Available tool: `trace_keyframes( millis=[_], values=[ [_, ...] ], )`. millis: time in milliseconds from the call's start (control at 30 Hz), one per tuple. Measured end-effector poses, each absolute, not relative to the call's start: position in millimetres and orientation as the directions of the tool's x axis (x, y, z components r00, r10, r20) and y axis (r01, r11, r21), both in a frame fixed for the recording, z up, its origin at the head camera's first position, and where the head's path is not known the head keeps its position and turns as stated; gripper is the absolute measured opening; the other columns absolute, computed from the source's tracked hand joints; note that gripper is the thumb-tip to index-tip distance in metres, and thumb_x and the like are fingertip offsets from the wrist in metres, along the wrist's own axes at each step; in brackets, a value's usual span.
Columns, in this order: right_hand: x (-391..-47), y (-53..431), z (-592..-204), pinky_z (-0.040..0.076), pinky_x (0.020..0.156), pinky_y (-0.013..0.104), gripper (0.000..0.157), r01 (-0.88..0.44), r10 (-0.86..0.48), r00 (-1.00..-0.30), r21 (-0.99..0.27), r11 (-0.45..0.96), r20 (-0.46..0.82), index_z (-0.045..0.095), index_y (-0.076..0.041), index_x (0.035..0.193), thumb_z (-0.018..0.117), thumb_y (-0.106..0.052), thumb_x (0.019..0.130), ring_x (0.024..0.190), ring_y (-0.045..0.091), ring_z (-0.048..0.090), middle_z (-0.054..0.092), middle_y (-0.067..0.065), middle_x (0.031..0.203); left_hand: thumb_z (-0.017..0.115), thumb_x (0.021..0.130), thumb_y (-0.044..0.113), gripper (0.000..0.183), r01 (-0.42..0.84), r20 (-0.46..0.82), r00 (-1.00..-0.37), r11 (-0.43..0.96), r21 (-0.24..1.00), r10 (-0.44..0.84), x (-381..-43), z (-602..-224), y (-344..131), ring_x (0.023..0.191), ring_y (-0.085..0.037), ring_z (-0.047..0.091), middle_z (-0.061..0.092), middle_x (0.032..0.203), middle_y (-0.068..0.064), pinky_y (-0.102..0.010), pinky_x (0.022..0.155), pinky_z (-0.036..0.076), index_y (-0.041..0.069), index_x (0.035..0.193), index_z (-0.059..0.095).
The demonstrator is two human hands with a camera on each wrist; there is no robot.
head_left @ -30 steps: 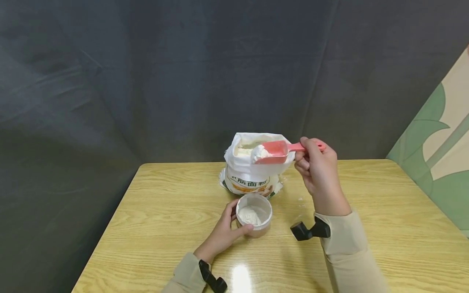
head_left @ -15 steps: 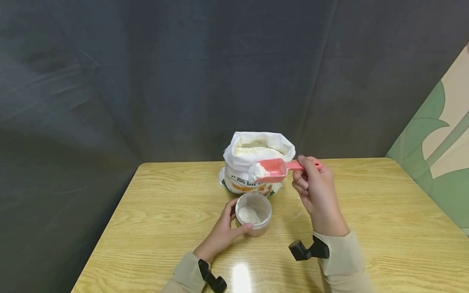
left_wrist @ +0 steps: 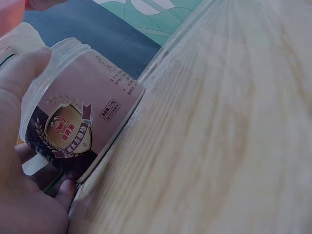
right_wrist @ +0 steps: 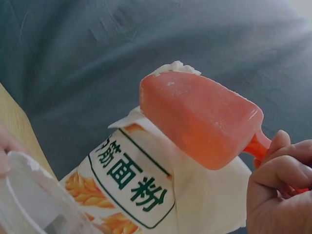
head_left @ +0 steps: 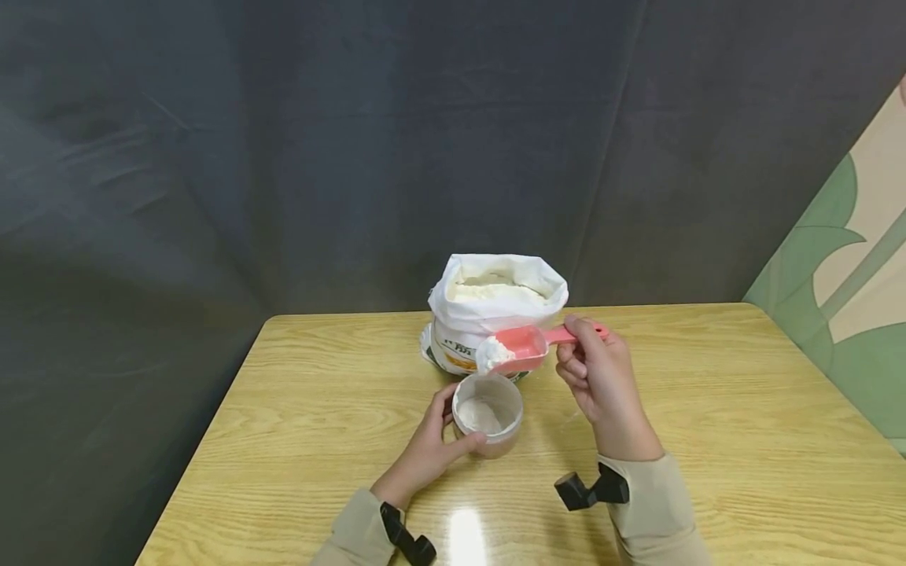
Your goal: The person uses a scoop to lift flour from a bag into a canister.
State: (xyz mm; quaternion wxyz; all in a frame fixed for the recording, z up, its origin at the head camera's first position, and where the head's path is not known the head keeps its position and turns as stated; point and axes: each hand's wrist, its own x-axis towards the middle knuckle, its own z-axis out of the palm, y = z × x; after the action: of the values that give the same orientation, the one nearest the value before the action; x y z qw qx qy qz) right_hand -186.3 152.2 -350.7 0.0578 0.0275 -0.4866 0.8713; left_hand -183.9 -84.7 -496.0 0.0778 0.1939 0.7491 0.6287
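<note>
My right hand (head_left: 598, 381) grips the handle of a pink scoop (head_left: 524, 346). White flour (head_left: 493, 355) is heaped at the scoop's front end, just above the far rim of a small jar. That round plastic jar (head_left: 506, 440) stands on the table with some flour in its bottom. My left hand (head_left: 428, 448) holds the jar from its left side, thumb toward the front. The left wrist view shows the jar's printed pink label (left_wrist: 105, 92). Behind the jar stands an opened white flour bag (head_left: 467, 314), its top folded out and flour inside.
The wooden table (head_left: 297, 424) reaches back to a dark curtain (head_left: 396, 141). A wall panel with green leaf shapes (head_left: 849, 275) is at the right. Black wrist mounts (head_left: 591, 489) sit on both sleeves.
My right hand has brought the loaded scoop down and toward me, from over the bag's mouth to just above the jar's far rim. My left hand keeps its hold on the jar.
</note>
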Motion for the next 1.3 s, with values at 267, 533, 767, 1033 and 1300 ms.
trace_keyframes(
  millis=[267,533,767,1033,1300],
  values=[
    [-188.0,156.3,-356.8,0.022,0.042,0.017,0.044,-0.115,0.084,-0.993,-0.897,-0.427,0.087,0.054,-0.011,0.064,0.044,-0.007,0.106,0.038,0.0,0.035,0.049,-0.004,0.051,0.077,0.092,0.025,0.08,0.186,0.123,-0.914,0.131,0.974,0.387,-183.2,-494.0,-85.1,0.143,-0.025,0.037,0.036,0.156,-0.008,-0.042,0.119,0.032,0.014,0.156,0.029],
    [-190.5,158.5,-361.7,0.02,0.041,0.017,0.043,-0.128,0.027,-0.992,-0.923,-0.364,0.127,0.054,-0.011,0.064,0.045,-0.005,0.106,0.037,0.0,0.036,0.049,-0.005,0.05,0.076,0.093,0.025,0.081,0.211,0.145,-0.907,0.13,0.969,0.394,-183.3,-493.7,-85.1,0.142,-0.03,0.038,0.036,0.156,-0.013,-0.044,0.118,0.033,0.009,0.156,0.028],
    [-192.8,158.7,-365.7,0.027,0.038,0.013,0.039,-0.097,0.007,-0.995,-0.946,-0.308,0.1,0.058,-0.011,0.068,0.047,-0.007,0.106,0.039,0.0,0.038,0.052,-0.005,0.051,0.077,0.092,0.025,0.082,0.194,0.124,-0.914,0.146,0.97,0.387,-182.4,-492.3,-84.4,0.143,-0.026,0.037,0.035,0.157,-0.01,-0.041,0.119,0.033,0.011,0.156,0.027],
    [-193.7,157.0,-367.3,0.027,0.039,0.013,0.034,-0.059,-0.015,-0.998,-0.976,-0.208,0.063,0.06,-0.011,0.073,0.049,-0.008,0.105,0.04,0.001,0.038,0.053,-0.004,0.052,0.076,0.092,0.02,0.08,0.191,0.125,-0.917,0.141,0.971,0.379,-183.2,-491.0,-83.5,0.143,-0.026,0.037,0.034,0.157,-0.01,-0.045,0.119,0.032,0.011,0.156,0.029],
    [-194.4,153.8,-370.5,0.033,0.042,0.015,0.026,-0.055,-0.015,-0.998,-0.998,-0.041,0.056,0.059,-0.007,0.078,0.053,-0.009,0.103,0.045,0.005,0.041,0.055,-0.003,0.056,0.076,0.092,0.023,0.081,0.188,0.124,-0.915,0.134,0.973,0.383,-181.7,-489.5,-84.2,0.143,-0.027,0.037,0.034,0.157,-0.011,-0.046,0.119,0.032,0.01,0.156,0.028]
  ],
)
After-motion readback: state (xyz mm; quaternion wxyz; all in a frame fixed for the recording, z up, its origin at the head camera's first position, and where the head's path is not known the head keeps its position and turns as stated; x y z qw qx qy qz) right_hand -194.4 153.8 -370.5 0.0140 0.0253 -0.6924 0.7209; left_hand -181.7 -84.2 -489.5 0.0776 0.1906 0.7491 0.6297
